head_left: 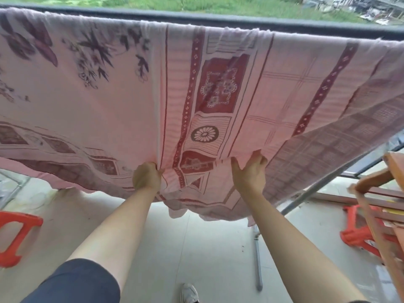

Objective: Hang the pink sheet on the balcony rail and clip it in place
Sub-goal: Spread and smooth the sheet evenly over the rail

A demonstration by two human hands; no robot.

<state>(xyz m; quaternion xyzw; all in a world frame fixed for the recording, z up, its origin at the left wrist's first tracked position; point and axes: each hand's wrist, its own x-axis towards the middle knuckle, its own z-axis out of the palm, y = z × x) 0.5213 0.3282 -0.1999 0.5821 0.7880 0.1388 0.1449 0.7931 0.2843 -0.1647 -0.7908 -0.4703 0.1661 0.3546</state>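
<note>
The pink sheet [122, 99], printed with dark red borders and flowers, lies draped over the dark balcony rail [218, 18] and stretches back toward me. My left hand [145, 177] grips a fold near the sheet's lower edge, fingers curled into the cloth. To its right, my right hand [249, 171] holds the same edge, thumb spread out and fingertips tucked into the fabric. Both arms reach forward and up. No clip is visible.
Red plastic stools stand on the tiled floor at the left [15, 239] and right [358, 232]. Wooden furniture [384, 206] crowds the right side. A metal pole [258, 263] lies on the floor, and my shoe [189, 293] shows below. Grass lies beyond the rail.
</note>
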